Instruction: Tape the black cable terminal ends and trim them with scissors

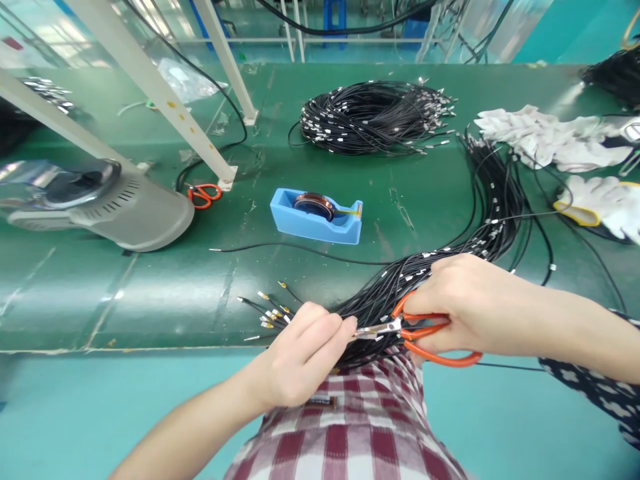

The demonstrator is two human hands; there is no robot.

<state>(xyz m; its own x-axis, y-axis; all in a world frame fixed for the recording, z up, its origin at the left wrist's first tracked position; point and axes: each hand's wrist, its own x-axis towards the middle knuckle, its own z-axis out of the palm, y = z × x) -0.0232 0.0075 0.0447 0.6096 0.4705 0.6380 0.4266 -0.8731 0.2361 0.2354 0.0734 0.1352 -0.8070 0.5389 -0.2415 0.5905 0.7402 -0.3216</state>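
My right hand [450, 307] is closed round the orange handles of a pair of scissors [425, 330], whose metal blades point left. At the blade tips my left hand [313, 350] is closed, its thumb and fingers pinched together. What it pinches is hidden by the fingers, though black cables run right beside it. Under both hands a long bundle of thin black cables [410, 267] with small white labels curves from the front edge to the right rear. Several cable ends with pale and yellowish tips [273, 313] stick out left of my left hand.
A blue tape dispenser [315, 227] with amber tape stands mid-table. Behind it lies a coil of black cables [373, 117]. White gloves [560, 137] rest at right. At left are a grey machine [140, 207], other orange-handled scissors [204, 195] and white posts [220, 60].
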